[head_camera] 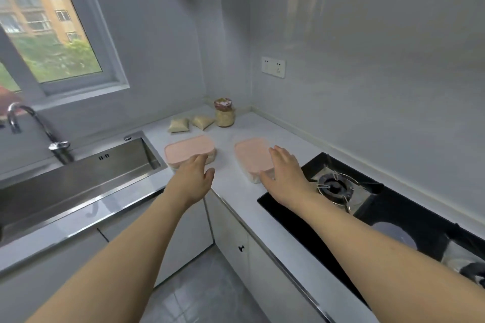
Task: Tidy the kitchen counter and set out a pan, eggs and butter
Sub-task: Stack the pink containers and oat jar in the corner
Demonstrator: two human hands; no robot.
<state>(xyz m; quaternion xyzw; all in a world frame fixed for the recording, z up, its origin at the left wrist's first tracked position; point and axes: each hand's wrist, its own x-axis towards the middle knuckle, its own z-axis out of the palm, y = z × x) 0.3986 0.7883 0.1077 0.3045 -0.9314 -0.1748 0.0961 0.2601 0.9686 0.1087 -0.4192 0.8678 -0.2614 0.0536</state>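
Two clear boxes with pink lids lie on the white counter (225, 165) in the corner. My left hand (195, 176) reaches over the near edge of the left box (187, 148), fingers straight, thumb apart. My right hand (284, 169) lies over the near right part of the right box (250, 155), fingers extended. Whether either hand touches its box I cannot tell. No pan, eggs or butter are in view.
Behind the boxes stand a jar (224, 113) with a patterned lid and two small filled bags (179, 124) (203, 121). A steel sink (78, 178) with a tap (39, 134) is at left. A black gas hob (367, 202) is at right. A wall socket (273, 67) sits above.
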